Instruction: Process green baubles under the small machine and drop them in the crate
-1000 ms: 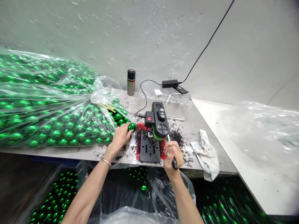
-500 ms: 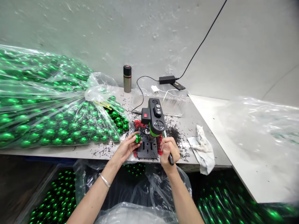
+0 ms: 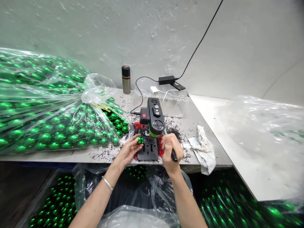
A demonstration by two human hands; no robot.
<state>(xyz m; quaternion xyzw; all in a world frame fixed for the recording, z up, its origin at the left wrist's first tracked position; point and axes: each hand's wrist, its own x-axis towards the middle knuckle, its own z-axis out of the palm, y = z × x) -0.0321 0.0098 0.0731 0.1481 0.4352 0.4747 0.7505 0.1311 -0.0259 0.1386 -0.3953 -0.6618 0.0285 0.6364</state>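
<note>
A shiny green ball [image 3: 140, 139] is held in the fingertips of my left hand [image 3: 130, 148], close under the head of a small black bench drill press [image 3: 156, 117]. The machine stands on a slotted black base plate [image 3: 147, 153] near the table's front edge. My right hand [image 3: 171, 151] is wrapped round the machine's lever handle [image 3: 174, 155], whose black end sticks out below the fist. The contact between the ball and the machine's tip is hidden by the machine's head.
Green balls fill a large clear bag [image 3: 54, 114] on the left. Black shavings [image 3: 174, 131] lie around the machine. A flask [image 3: 126, 80], a power adapter [image 3: 166, 79] and a white cloth [image 3: 203, 148] are on the table. Plastic bags [image 3: 133, 196] hang below its edge.
The whole view has shifted slightly, so things appear a little further left. Both hands keep their grips, on the ball and on the lever handle.
</note>
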